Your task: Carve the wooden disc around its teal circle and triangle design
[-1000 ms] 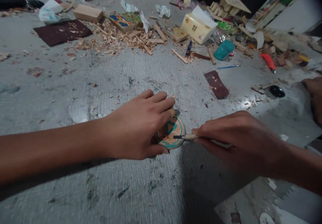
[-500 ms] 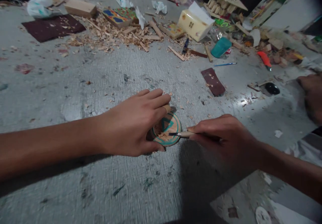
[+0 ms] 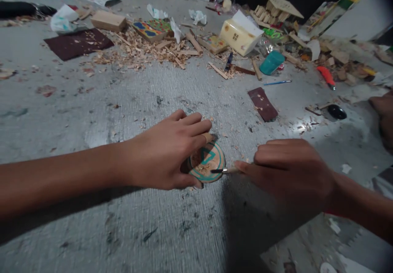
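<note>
Disc (image 3: 218, 157) held on table (image 3: 138, 232) by left hand (image 3: 172, 150), tool (image 3: 225, 170) gripped in right hand (image 3: 291, 170), its dark tip (image 3: 215, 171) placed over disc, shavings (image 3: 202, 168) scattered there.

Wood shavings (image 3: 144, 54) litter a scuffed grey work surface (image 3: 129, 240), thickest toward its far side.
A teal-marked wooden disc (image 3: 217, 157) lies near the middle; beyond it sit two dark brown sheets (image 3: 66, 47), a wooden block (image 3: 107, 21), a tissue pack (image 3: 235, 37) and a teal container (image 3: 271, 63).
</note>
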Tool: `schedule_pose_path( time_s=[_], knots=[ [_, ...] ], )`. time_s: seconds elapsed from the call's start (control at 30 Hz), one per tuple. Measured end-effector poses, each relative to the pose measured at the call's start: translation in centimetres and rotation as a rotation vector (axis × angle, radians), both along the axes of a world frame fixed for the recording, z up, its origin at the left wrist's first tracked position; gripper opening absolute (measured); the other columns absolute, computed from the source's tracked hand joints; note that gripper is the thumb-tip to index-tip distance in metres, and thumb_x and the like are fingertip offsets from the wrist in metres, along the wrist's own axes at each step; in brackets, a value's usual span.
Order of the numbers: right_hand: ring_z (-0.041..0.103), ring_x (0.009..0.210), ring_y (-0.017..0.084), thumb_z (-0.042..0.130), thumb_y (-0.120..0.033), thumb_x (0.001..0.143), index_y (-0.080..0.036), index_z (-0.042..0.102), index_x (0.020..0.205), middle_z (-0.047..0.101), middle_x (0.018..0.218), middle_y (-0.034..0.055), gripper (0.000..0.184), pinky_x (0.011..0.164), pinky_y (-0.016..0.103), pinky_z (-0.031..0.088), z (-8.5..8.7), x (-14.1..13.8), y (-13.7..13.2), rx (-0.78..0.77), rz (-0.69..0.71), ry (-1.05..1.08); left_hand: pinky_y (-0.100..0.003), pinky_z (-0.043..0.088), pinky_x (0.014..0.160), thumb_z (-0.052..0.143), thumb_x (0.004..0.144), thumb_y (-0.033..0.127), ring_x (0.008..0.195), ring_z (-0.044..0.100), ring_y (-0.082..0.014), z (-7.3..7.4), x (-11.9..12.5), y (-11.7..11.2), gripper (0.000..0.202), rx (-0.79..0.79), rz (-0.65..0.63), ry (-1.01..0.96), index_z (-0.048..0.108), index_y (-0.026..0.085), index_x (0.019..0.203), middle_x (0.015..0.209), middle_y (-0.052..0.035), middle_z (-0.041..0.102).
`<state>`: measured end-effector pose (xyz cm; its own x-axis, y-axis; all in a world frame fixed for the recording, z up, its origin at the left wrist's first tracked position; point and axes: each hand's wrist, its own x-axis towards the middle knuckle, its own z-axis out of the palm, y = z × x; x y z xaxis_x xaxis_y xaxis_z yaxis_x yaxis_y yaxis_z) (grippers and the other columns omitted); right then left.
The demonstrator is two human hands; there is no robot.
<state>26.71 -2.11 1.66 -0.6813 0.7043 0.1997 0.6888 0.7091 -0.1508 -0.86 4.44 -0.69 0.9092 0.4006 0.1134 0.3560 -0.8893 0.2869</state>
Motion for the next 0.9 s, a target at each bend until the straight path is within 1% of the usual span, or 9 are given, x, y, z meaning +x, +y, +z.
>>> schedule_pose_path(
  time_s=[0.1,0.2,0.27,0.37,0.53,0.6,0.73,0.8,0.9],
  knots=[
    [0.030,0.051,0.011,0.060,-0.034,0.107,-0.022,0.038,0.062,0.034,0.055,-0.0064,0.051,0.054,0.035,0.021,1.5,-0.5,0.4,0.033,0.038,-0.085,-0.042,0.038,0.087,0.081,0.081,0.063,0.106,0.056,-0.0308,0.2,0.0,0.1,0.066,-0.008,-0.011,0.011,0.065,0.016,0.124,0.113,-0.0090,0.065],
    [0.035,0.050,0.012,0.054,-0.036,0.109,-0.023,0.042,0.063,0.039,0.054,-0.0053,0.050,0.053,0.035,0.022,2.6,-1.2,1.1,0.060,0.092,-0.140,-0.043,0.038,0.086,0.082,0.081,0.062,0.107,0.056,-0.0316,0.3,0.1,0.1,0.066,-0.013,-0.015,0.017,0.065,0.016,0.125,0.114,-0.0096,0.065],
    [0.037,0.050,0.012,0.052,-0.035,0.110,-0.023,0.045,0.063,0.041,0.054,-0.0050,0.048,0.054,0.034,0.024,3.1,-1.6,1.5,0.070,0.126,-0.163,-0.043,0.038,0.086,0.082,0.080,0.062,0.107,0.056,-0.0318,0.3,0.1,0.1,0.068,-0.013,-0.019,0.018,0.065,0.015,0.126,0.114,-0.0098,0.065],
    [0.039,0.050,0.012,0.053,-0.033,0.109,-0.023,0.050,0.064,0.042,0.055,-0.0050,0.046,0.055,0.034,0.025,3.4,-2.1,1.9,0.096,0.173,-0.183,-0.043,0.038,0.087,0.083,0.080,0.061,0.109,0.056,-0.0321,0.4,0.0,0.2,0.069,-0.007,-0.022,0.024,0.064,0.015,0.128,0.115,-0.0103,0.065],
    [0.037,0.050,0.013,0.053,-0.031,0.108,-0.024,0.055,0.065,0.041,0.054,-0.0048,0.043,0.055,0.037,0.023,4.1,-2.7,2.2,0.125,0.217,-0.204,-0.043,0.037,0.087,0.080,0.082,0.064,0.110,0.056,-0.0324,0.4,0.0,0.3,0.067,0.001,-0.021,0.039,0.065,0.015,0.126,0.116,-0.0106,0.065],
    [0.037,0.051,0.015,0.053,-0.026,0.106,-0.024,0.058,0.067,0.043,0.056,-0.0036,0.040,0.055,0.039,0.023,4.6,-3.0,2.1,0.153,0.296,-0.230,-0.044,0.037,0.088,0.081,0.082,0.064,0.110,0.055,-0.0322,0.5,0.1,0.2,0.067,0.005,-0.021,0.036,0.066,0.015,0.124,0.116,-0.0104,0.065],
    [0.042,0.059,0.019,0.047,-0.012,0.100,-0.024,0.068,0.077,0.058,0.068,0.0020,0.033,0.055,0.041,0.028,6.0,-4.3,1.4,0.167,0.502,-0.341,-0.044,0.038,0.087,0.083,0.079,0.060,0.108,0.055,-0.0320,0.3,0.1,0.2,0.064,0.009,-0.030,0.015,0.067,0.014,0.120,0.115,-0.0105,0.065],
    [0.041,0.059,0.020,0.047,-0.012,0.096,-0.025,0.069,0.077,0.061,0.070,0.0039,0.032,0.054,0.042,0.029,6.1,-5.2,0.7,0.178,0.544,-0.396,-0.044,0.038,0.087,0.081,0.081,0.060,0.107,0.055,-0.0322,0.0,0.1,0.3,0.061,0.011,-0.047,-0.016,0.068,0.014,0.119,0.114,-0.0112,0.066],
    [0.034,0.056,0.020,0.049,-0.017,0.095,-0.028,0.065,0.067,0.054,0.062,0.0038,0.034,0.053,0.042,0.026,5.3,-6.3,-0.3,0.284,0.537,-0.443,-0.044,0.039,0.087,0.077,0.083,0.064,0.108,0.055,-0.0332,-0.5,0.0,0.7,0.062,0.014,-0.089,-0.077,0.068,0.013,0.117,0.112,-0.0130,0.065]
  ],
)
